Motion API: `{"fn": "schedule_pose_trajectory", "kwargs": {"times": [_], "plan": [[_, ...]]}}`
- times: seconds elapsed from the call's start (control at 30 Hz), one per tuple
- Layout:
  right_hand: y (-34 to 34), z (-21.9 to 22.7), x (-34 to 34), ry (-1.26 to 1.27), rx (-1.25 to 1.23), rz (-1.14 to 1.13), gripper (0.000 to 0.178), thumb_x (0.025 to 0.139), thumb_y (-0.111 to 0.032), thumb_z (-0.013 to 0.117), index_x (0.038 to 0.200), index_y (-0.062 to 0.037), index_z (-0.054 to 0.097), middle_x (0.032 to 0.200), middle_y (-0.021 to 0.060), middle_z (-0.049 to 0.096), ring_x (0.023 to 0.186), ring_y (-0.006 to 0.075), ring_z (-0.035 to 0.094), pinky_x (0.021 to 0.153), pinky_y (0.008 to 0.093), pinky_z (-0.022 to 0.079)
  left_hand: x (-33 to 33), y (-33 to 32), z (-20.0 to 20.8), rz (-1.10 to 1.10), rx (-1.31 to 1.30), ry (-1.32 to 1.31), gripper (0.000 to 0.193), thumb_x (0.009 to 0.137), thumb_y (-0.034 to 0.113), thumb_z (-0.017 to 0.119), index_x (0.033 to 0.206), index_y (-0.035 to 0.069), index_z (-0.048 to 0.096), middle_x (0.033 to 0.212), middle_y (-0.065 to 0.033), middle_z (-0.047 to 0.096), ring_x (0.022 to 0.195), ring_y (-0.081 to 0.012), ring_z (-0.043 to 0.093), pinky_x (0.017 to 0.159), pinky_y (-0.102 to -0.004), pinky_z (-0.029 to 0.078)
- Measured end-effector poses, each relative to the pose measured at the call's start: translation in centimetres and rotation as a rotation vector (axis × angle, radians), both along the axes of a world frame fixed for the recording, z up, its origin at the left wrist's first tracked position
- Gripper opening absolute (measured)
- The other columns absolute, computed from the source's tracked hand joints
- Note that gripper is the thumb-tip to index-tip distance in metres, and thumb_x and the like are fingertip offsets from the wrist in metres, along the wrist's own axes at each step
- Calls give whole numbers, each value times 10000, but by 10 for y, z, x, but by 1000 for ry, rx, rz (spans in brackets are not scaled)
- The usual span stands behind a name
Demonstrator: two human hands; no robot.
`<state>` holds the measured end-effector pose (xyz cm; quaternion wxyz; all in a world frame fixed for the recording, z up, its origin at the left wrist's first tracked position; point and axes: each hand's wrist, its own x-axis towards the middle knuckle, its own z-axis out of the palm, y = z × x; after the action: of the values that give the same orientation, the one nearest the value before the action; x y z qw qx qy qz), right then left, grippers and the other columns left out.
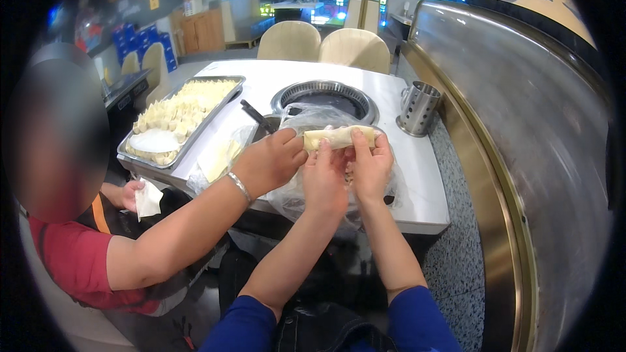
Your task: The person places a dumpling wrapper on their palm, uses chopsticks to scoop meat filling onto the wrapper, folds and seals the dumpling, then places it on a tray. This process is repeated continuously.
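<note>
Both of my hands are raised over the near side of the table. Between them they hold a folded, pale yellow dough wrapper, stretched lengthwise. My left hand pinches its left part, with the thumb on the near face. My right hand grips the right end the same way. Beneath my hands is a clear plastic bag, and a bit of pinkish filling shows between my wrists. Close to the wrapper's left end, a co-worker's hand with a silver bracelet reaches in; its fingertips are partly hidden.
A metal tray of folded dumplings stands at the left. Loose dough wrappers lie in plastic nearby. The co-worker's other hand holds a white wrapper. A round inset cooker and a perforated steel holder are farther back. A bench back borders the right.
</note>
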<state>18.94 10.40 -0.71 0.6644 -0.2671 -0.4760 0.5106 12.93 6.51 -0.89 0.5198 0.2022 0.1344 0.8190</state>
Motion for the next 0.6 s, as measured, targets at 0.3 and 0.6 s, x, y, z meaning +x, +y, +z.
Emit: {"fn": "schedule_pose_trajectory", "kwargs": {"times": [0.3, 0.6], "plan": [[3, 0, 17, 247, -13, 24, 162, 848, -111, 603, 955, 2, 557, 782, 30, 600, 639, 62, 539, 554, 195, 429, 30, 0, 15, 193, 116, 190, 269, 954, 148, 435, 1153, -17, 509, 1025, -58, 573, 884, -112, 550, 739, -241, 462], [2, 3, 56, -88, 207, -129, 141, 819, -53, 609, 920, 43, 586, 829, 41, 617, 693, 48, 558, 617, 193, 452, 24, 9, 15, 289, 46, 675, 198, 917, 98, 482, 930, -57, 603, 839, -39, 616, 742, -46, 547, 614, -187, 445]]}}
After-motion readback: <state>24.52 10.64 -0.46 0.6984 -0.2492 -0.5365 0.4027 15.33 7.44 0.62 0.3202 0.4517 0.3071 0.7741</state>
